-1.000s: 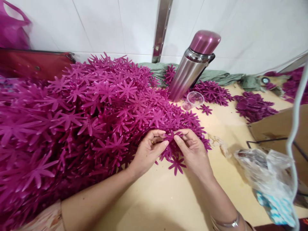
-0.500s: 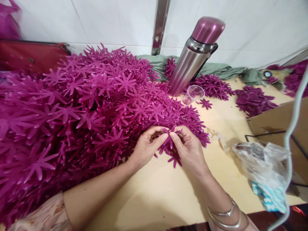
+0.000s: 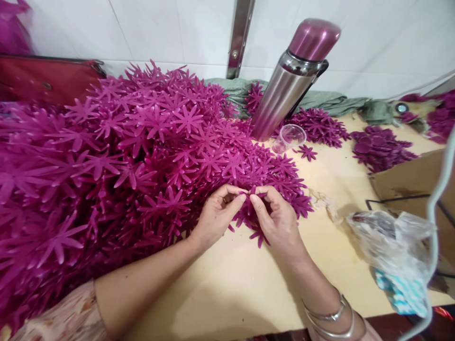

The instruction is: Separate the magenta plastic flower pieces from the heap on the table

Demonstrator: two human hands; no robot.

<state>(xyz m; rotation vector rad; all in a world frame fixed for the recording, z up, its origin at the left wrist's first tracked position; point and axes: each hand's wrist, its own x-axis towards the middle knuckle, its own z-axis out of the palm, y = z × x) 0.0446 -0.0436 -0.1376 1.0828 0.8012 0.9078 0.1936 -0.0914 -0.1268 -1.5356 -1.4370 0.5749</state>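
Thumb and forefinger pressed together, my left hand (image 3: 217, 214) pinches one side of a small purple star-shaped petal piece (image 3: 252, 190). On its other side my right hand (image 3: 280, 219) is closed in the same kind of pinch. Most of that piece is hidden by the fingertips. Just behind and below the hands lie more such pieces, part of a large heap of purple star-shaped petal pieces (image 3: 156, 123) that spreads over the left of the table. Two bracelets circle my right wrist.
Behind the heap stands a steel flask (image 3: 284, 90) with a purple lid, a clear plastic cup (image 3: 290, 137) beside it. At right are a smaller purple pile (image 3: 382, 147), a cardboard box (image 3: 408, 177), a plastic bag (image 3: 391, 237) and a pale cable (image 3: 432, 208). A red bag (image 3: 46, 78) sits back left.
The pinched piece has turned between my fingertips, and less of its petals shows. Both hands stay in nearly the same place; the view has shifted slightly.
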